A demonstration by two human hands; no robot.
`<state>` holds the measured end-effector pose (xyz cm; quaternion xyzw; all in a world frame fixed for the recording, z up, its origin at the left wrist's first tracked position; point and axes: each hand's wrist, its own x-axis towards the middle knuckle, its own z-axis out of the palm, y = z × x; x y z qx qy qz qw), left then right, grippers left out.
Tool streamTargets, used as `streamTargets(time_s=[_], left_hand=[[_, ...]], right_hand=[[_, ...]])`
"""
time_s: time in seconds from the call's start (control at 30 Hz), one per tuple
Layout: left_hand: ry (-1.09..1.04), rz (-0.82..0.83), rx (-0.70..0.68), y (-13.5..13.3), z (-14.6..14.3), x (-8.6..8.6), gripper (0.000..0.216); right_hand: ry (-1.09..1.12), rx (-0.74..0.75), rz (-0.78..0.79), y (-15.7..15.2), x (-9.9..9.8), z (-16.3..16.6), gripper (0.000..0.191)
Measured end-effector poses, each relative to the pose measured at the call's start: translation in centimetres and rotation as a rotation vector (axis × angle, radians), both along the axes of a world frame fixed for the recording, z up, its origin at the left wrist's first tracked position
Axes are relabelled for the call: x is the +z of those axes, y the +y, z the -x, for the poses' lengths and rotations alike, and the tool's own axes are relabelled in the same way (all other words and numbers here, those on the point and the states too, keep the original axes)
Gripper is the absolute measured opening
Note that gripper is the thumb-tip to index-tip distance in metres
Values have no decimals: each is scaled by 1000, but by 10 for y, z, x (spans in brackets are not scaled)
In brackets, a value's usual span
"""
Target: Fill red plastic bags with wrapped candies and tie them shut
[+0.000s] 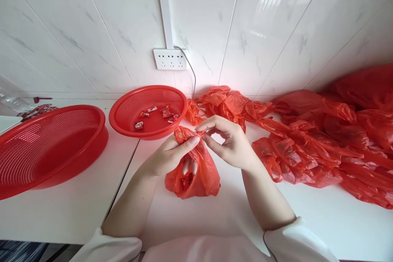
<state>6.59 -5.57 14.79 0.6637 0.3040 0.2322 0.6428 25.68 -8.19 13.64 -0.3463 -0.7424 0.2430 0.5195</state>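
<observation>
A red plastic bag [207, 176] rests on the white table in front of me, with something small and red showing through its opening. My left hand [173, 153] grips the bag near its top, the thumb outside and some fingers inside the opening. With thumb and fingertips, my right hand [229, 141] pinches the upper right edge of the bag. Just behind my hands stands a round red basket [119, 120] holding several small wrapped candies [167, 112]. What else lies inside the bag is hidden.
A larger red basket [76, 159] stands at the left. Many red plastic bags [307, 143] are heaped along the right and back of the white table [322, 225]. A power strip [170, 59] with a grey cable is on the tiled wall.
</observation>
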Motion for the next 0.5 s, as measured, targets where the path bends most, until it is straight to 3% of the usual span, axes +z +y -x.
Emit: streamTargets(time_s=[0.17, 0.27, 0.43, 0.5], left_hand=[[-130, 103, 178, 11, -3, -4, 39], [-184, 233, 165, 21, -1, -6, 44], [-417, 632, 167, 31, 1, -8, 32], [-478, 658, 190, 31, 2, -8, 28]], right_hand=[[150, -38, 50, 3, -7, -7, 17], [266, 37, 82, 1, -7, -14, 16], [-66, 268, 52, -6, 2, -23, 16], [8, 322, 55, -6, 4, -23, 11]])
